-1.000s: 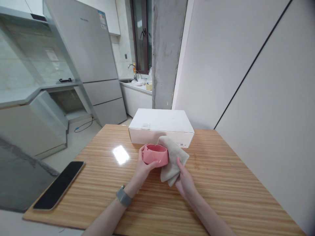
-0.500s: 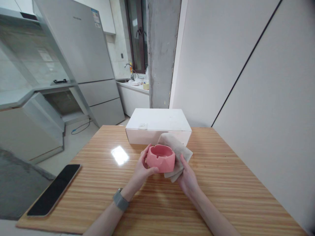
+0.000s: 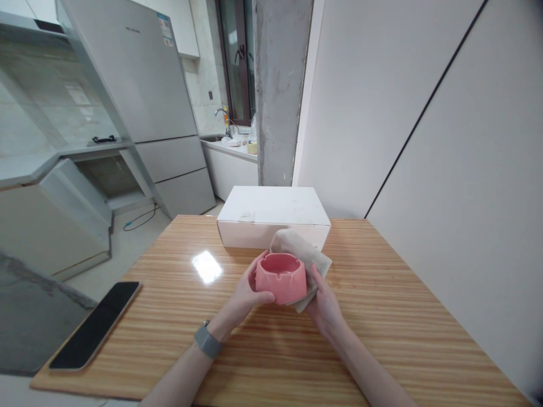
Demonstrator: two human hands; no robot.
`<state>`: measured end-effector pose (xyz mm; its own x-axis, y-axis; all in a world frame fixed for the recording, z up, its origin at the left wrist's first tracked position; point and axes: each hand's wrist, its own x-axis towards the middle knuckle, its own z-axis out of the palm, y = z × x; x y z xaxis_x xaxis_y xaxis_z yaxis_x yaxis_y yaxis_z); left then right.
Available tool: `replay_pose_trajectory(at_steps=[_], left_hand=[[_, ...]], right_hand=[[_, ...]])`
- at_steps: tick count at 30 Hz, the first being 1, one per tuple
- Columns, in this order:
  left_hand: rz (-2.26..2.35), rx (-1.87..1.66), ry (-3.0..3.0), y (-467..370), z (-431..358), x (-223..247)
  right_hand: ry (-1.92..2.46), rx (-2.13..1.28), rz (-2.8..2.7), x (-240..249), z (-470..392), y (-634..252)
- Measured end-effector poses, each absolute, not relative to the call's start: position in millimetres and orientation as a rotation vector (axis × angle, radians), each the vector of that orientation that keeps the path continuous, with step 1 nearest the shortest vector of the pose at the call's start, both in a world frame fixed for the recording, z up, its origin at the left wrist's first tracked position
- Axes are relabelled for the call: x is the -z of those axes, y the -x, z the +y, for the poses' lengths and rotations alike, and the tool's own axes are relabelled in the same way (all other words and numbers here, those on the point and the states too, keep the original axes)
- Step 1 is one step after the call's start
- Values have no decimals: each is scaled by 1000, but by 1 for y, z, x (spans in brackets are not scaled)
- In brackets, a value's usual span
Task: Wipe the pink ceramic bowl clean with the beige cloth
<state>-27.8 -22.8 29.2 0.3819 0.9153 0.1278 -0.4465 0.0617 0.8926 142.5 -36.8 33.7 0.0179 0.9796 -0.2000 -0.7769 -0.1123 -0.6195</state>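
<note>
A pink ashtray with notches in its rim is held above the table, its opening facing up and slightly toward me. My left hand grips its left side, thumb across the front and fingers behind. A light grey-beige cloth is bunched in my right hand, with the thumb on top of it. The cloth lies against the ashtray's right side and partly behind it. Most fingers of my right hand are hidden under the cloth.
A white cardboard box stands just behind my hands on the wood-grain table. At the left table edge lies a dark phone. A white wall rises to the right; a fridge and sink counter stand beyond.
The ashtray has turned in my left hand, so its notches and facets face differently, and it sits slightly further right and lower. It covers more of the cloth.
</note>
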Motion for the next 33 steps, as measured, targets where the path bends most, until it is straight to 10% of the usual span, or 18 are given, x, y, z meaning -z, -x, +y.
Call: replay_pose_trajectory(at_steps=[33], left_hand=[[893, -1411, -1249, 24, -20, -24]], right_hand=[[706, -1580, -344, -36, -43, -132]])
